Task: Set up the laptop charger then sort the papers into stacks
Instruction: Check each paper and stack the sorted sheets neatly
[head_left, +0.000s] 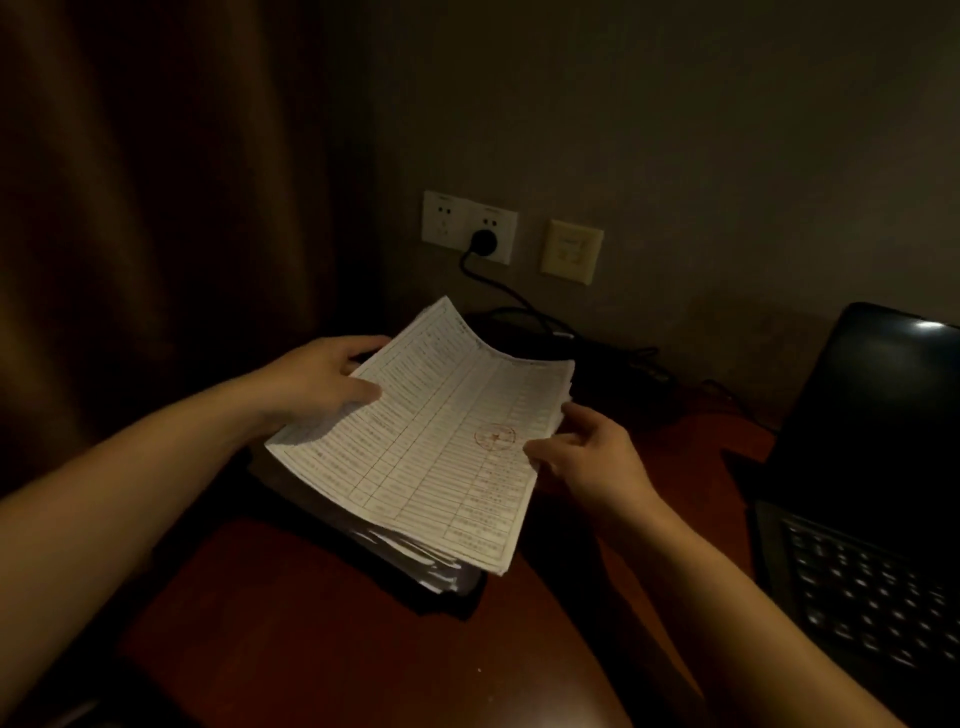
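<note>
Desk: stack of papers lies left of the open laptop, close to the desk's edge; a nudge could spill it. Lifted sheets bow between left hand and right hand, each pinching an edge; loose ones may slip out. Plug sits in the socket. Dark flat thing lies under the stack; folder or tray, cannot tell.

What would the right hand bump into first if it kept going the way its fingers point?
The papers. The right hand points up and left at their right edge and seems to pinch that edge, so nothing lies between them.
</note>
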